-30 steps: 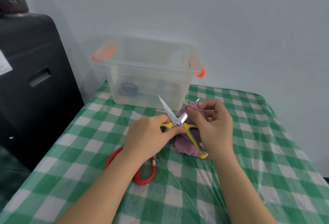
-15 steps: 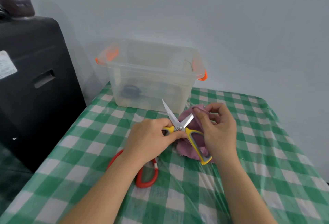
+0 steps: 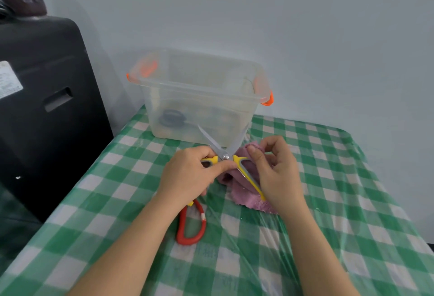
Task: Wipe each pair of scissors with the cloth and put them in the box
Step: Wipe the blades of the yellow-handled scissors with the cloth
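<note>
Since a moment ago, the blades of the yellow scissors (image 3: 226,154) have swung wider apart, and now they make a big V pointing up at the box (image 3: 199,98). My left hand (image 3: 190,174) grips one yellow handle, with my fingers (image 3: 223,166) curled around it near the silver screw. My right hand (image 3: 277,173) holds the other yellow handle, and its fingertips pinch the purple cloth (image 3: 249,192) up by one blade. Most of the cloth lies on the counter (image 3: 328,201) under the scissors and under my right hand.

Red scissors (image 3: 191,225) lie flat on the counter below my left wrist, and I can only see the red handle loop. The see-through box sits at the far edge of the counter, by the wall, just past the blade tips. It has orange clips on its sides, and something dark with round loops lies at the bottom. A green and white checked cover with clear plastic is over the counter. A big black thing (image 3: 44,107) stands on my left.
</note>
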